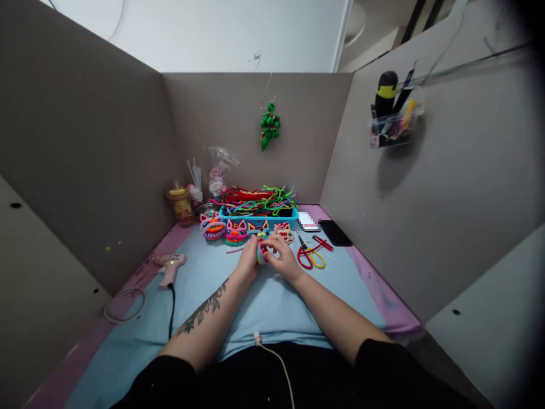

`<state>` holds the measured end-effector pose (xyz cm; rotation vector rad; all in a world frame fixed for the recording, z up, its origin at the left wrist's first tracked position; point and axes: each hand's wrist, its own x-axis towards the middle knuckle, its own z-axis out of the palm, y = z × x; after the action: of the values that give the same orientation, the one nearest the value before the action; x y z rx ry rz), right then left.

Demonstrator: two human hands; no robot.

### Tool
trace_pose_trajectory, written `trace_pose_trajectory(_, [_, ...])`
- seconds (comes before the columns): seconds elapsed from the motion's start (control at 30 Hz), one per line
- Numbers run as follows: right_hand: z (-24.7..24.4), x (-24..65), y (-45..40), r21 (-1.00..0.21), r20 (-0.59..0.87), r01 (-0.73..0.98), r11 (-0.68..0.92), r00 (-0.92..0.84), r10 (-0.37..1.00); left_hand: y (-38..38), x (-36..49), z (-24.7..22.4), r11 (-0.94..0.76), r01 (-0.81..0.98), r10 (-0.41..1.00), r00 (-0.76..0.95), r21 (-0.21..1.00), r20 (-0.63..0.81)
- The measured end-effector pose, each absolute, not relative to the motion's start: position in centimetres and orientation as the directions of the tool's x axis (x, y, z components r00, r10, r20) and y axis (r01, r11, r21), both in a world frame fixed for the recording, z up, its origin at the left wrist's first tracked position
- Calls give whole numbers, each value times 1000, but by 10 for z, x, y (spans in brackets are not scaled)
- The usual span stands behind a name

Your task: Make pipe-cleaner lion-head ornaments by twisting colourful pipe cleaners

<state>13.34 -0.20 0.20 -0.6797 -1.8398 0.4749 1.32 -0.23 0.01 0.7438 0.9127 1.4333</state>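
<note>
In the middle of the table, my left hand [250, 257] is closed around a small colourful pipe-cleaner piece [261, 254] with pink, green and blue bands. My right hand [283, 258] pinches the same piece from the right, fingers bent over its top. Part of the piece is hidden by my fingers. Just beyond my hands stands a row of fuzzy pipe-cleaner animal heads with pointed ears: a purple and orange one [212, 227], a pink and teal one [235, 233], a blue and yellow one [258, 229] and a pale red-and-white one [284, 233].
A blue basket [259, 221] of pipe cleaners stands behind the row. To the right lie scissors [310, 258] with red and yellow handles, red-handled cutters [322, 243] and a black phone [336, 233]. A pink glue gun [172, 271] with its cord lies at left.
</note>
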Motion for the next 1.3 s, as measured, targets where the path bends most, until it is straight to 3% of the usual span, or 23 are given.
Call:
trace_pose_trajectory(0.1, [2,132,-3,-684,670,196,703,-212,711,1,10,0,-140,-436,979,-193,889,60])
trace_pose_trajectory(0.23, [-3,128,-4,-642,669,231,731,-297,682,0,6,3,-280,-255,923,-337,925,186])
trace_pose_trajectory(0.53, [-5,121,-11,-458,686,391,799,-416,597,3,2,-4,-365,-78,870,-383,928,310])
trace_pose_trajectory(0.7, [-2,120,-14,-427,676,411,805,-445,587,5,0,-8,-376,-9,863,-367,927,347])
trace_pose_trajectory(0.8, [-4,120,-10,-530,652,359,768,-407,640,3,1,-5,-365,-6,865,-371,931,337])
trace_pose_trajectory(0.97, [-7,119,-1,-855,484,70,515,-250,838,0,6,0,-314,-161,891,-389,935,232])
trace_pose_trajectory(1.1, [0,127,4,-908,418,-132,398,-206,885,-1,1,6,-273,-258,938,-284,927,197])
trace_pose_trajectory(1.17, [7,134,4,-912,406,-165,375,-239,882,-2,-5,10,-194,-271,978,-131,943,164])
trace_pose_trajectory(1.3, [17,146,2,-921,389,-164,353,-360,848,-5,-17,17,-208,-148,963,144,967,230])
